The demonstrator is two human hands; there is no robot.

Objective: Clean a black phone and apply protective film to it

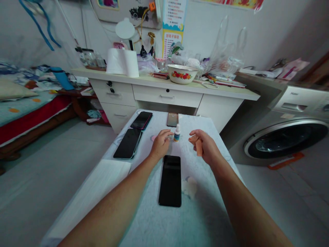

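Observation:
A small white spray bottle (177, 133) with a coloured label stands upright on the cloth-covered table (144, 212). My left hand (161, 142) is just left of it, fingers stretched toward the bottle; whether the fingertips touch it I cannot tell. In my right hand (207, 145), held to the right of the bottle, is a folded orange cloth (199, 148) with one end hanging down. Between my forearms a black smartphone (170, 181) lies flat, screen up. Two more dark phones, one nearer (128, 143) and one farther (141, 120), lie at the table's left side.
At the table's far edge lies another phone (172, 119). Behind stands a white desk (167, 96) bearing a flowered enamel bowl (183, 74), paper rolls (122, 62) and plastic bags. A washing machine (285, 116) is on the right, a bed (28, 113) on the left.

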